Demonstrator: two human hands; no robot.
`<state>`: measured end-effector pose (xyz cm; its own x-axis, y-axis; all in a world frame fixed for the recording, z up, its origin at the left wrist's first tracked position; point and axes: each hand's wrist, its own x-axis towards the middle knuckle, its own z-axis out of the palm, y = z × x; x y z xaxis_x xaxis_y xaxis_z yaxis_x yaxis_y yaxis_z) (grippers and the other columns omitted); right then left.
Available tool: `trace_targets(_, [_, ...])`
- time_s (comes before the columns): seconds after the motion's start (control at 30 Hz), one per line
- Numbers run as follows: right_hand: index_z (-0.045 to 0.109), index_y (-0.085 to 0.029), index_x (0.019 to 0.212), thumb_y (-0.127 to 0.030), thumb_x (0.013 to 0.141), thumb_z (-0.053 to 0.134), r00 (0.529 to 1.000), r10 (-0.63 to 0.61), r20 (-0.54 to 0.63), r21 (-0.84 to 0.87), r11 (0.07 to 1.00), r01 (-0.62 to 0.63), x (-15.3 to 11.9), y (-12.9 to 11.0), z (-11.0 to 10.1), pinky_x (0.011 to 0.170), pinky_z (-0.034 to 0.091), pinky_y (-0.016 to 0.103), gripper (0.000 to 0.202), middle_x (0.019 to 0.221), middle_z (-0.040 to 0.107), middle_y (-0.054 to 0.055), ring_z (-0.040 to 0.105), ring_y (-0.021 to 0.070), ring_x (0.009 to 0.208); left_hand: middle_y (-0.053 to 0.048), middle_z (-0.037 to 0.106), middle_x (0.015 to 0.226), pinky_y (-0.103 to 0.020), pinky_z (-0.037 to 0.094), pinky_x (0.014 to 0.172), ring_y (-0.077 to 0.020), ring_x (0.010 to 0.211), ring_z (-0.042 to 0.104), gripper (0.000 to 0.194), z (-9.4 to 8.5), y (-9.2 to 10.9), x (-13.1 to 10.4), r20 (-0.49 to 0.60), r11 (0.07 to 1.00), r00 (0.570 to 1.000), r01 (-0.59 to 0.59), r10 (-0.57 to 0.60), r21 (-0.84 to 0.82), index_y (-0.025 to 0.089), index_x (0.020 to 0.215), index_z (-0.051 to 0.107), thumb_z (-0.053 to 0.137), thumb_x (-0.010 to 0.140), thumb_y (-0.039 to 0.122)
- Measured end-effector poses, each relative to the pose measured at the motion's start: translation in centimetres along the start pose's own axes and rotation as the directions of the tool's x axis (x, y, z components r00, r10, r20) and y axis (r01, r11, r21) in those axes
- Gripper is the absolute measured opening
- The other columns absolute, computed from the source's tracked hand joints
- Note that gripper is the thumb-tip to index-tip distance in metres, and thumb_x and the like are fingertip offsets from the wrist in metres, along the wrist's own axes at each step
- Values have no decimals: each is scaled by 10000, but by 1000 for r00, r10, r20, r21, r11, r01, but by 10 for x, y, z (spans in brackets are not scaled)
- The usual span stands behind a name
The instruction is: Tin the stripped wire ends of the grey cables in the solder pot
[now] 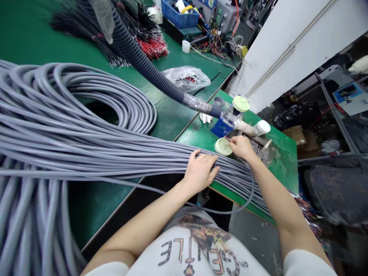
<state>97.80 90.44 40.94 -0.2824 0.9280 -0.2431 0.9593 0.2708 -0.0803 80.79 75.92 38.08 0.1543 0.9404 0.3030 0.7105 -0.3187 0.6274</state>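
Observation:
A thick bundle of grey cables (161, 153) runs across the table toward the lower right. My left hand (201, 168) lies flat on top of it, palm down, fingers stretched out. My right hand (241, 147) pinches the end of one grey cable (230, 212), which loops below the bundle and back up to my fingers. Thin wires stick out from that end, over a small pale yellow round tub (222, 147). Whether the wire tips touch the tub's contents cannot be made out.
A ribbed black hose (149, 73) hangs across the table to a beige nozzle (247, 128). Around it stand a yellow-lidded jar (240, 104) and a white cup (262, 127). Black and red wire bunches (152, 46), a plastic bag (189, 78) and a blue bin (179, 17) lie farther back.

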Motion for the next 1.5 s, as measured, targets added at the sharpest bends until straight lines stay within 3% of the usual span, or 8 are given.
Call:
trace_targets(0.13, [669,-161,665,-409,781,542,990,5,-144,157,987,18,-10,31,-10,533,290,241,302,605,630,20,507,126,566,-111,649,1134,-454,276,1067,-249,1057,578,355,0,0,21,33,994,999,28,-31,101,139,1184,539,516,891,336])
trace_targets(0.3, [636,-159,603,-427,747,555,939,235,-252,281,946,-161,-22,97,-6,517,288,242,315,496,556,-11,461,116,506,-202,530,1295,-357,445,865,-273,1063,590,576,12,-1,40,101,979,989,85,-105,184,36,1370,319,481,882,296])
trace_targets(0.47, [638,-167,580,-401,737,559,899,369,-236,264,915,-306,-20,132,13,556,332,244,292,498,567,-3,494,130,531,-166,658,1065,-377,445,799,-276,919,637,645,17,1,42,157,954,978,90,-139,286,31,1433,189,430,885,271])
trace_targets(0.8, [698,-179,654,-399,719,579,887,430,-168,212,894,-394,-9,139,30,588,369,262,258,653,664,56,578,175,635,-147,661,1093,-353,428,805,-254,939,624,676,20,1,36,155,949,981,64,-117,309,59,1452,153,428,858,227])
trace_targets(0.97, [718,-192,710,-403,721,582,887,435,-153,180,895,-408,-5,141,35,620,376,271,251,722,686,72,597,197,709,-133,677,1009,-350,425,782,-255,879,629,661,21,2,34,137,937,984,60,-113,345,60,1449,183,430,861,234])
trace_targets(1.27, [704,-186,676,-392,733,577,889,438,-133,154,895,-418,-2,144,40,617,381,264,248,726,686,76,599,192,714,-126,677,947,-353,424,778,-253,872,618,627,21,2,32,123,930,990,25,-75,367,31,1438,207,403,879,238])
trace_targets(1.5, [647,-174,628,-406,732,575,899,406,-164,194,907,-374,-14,136,24,570,346,239,264,629,630,32,534,145,614,-127,673,951,-353,425,793,-253,882,616,615,20,3,31,112,932,992,20,-65,362,40,1436,219,402,882,233])
